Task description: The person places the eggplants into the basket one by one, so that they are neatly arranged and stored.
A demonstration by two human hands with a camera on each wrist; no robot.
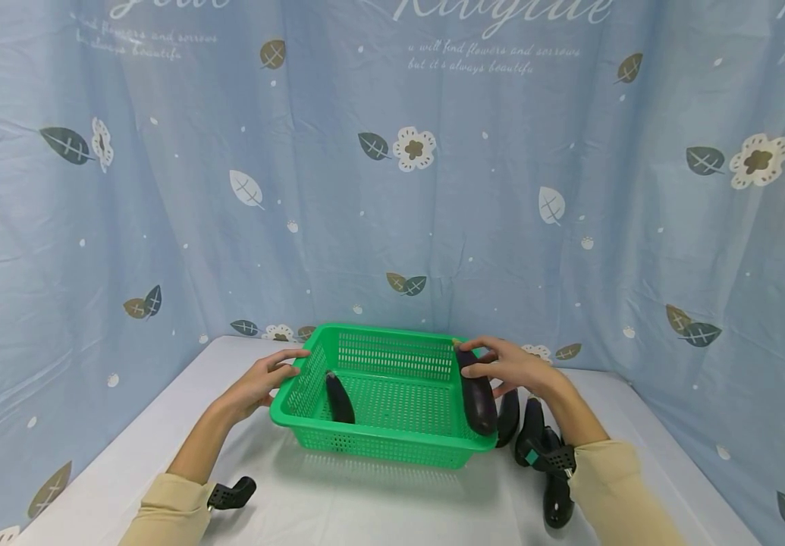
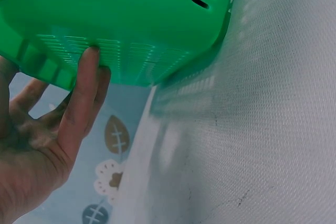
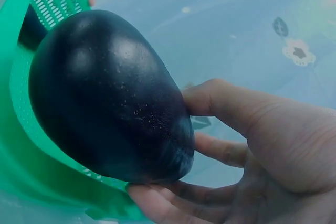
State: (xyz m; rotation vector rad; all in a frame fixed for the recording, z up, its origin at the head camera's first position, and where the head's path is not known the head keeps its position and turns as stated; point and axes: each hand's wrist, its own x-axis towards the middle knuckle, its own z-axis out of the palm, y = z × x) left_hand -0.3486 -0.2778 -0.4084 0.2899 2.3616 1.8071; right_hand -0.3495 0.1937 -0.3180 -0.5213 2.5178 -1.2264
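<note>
A green plastic basket (image 1: 385, 447) with slotted walls stands in the middle of the table. My left hand (image 1: 265, 379) grips its left rim; in the left wrist view, fingers of the left hand (image 2: 52, 124) lie against the outer wall. My right hand (image 1: 504, 364) holds a large dark eggplant (image 1: 477, 398) over the basket's right rim. Close up in the right wrist view, the thumb and fingers of the right hand (image 3: 247, 156) grasp one end of the eggplant (image 3: 110, 98). Another eggplant (image 1: 340, 398) lies inside the basket on the left.
Several more eggplants (image 1: 558, 500) lie on the white table (image 1: 365, 508) to the right of the basket, partly under my right forearm. A blue patterned curtain (image 1: 392, 227) hangs behind the table and along its sides. Black wrist devices (image 1: 231, 494) are strapped at both cuffs.
</note>
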